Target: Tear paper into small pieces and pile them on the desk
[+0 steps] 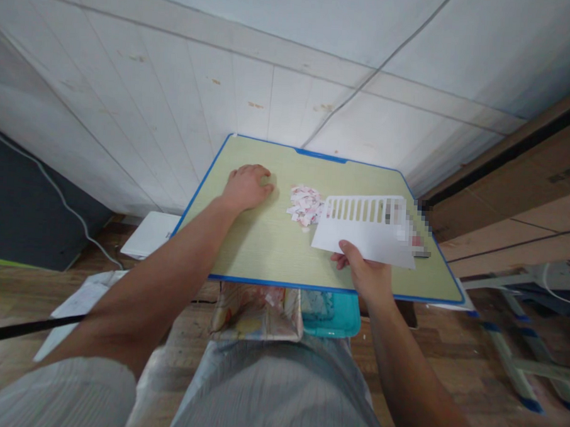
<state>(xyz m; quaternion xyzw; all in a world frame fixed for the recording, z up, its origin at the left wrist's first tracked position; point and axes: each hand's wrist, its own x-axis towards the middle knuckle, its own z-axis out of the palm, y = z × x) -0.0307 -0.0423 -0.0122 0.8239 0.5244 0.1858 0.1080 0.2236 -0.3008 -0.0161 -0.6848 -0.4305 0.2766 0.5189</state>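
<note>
My right hand (371,277) grips the lower edge of a white sheet (354,237), thumb on top and fingers beneath. A row of narrow upright slots is cut along the sheet's far part, and the tabletop shows through them. Part of its right end is blurred out. Beside the sheet's left edge lies a heap of small paper scraps (305,205), white with pinkish marks. Left of the heap, my left hand (248,185) rests palm down at the tabletop, fingers loosely bent and a little apart, nothing visible in them. Both hands are over the pale yellow-green table (264,256) with blue edging.
A white panelled wall (252,99) stands behind the table. Below its front edge are a patterned bag-like container (256,329) and a turquoise plastic bin (351,320). Cardboard boxes (513,186) border the right side. A white flat object (149,233) lies to the left.
</note>
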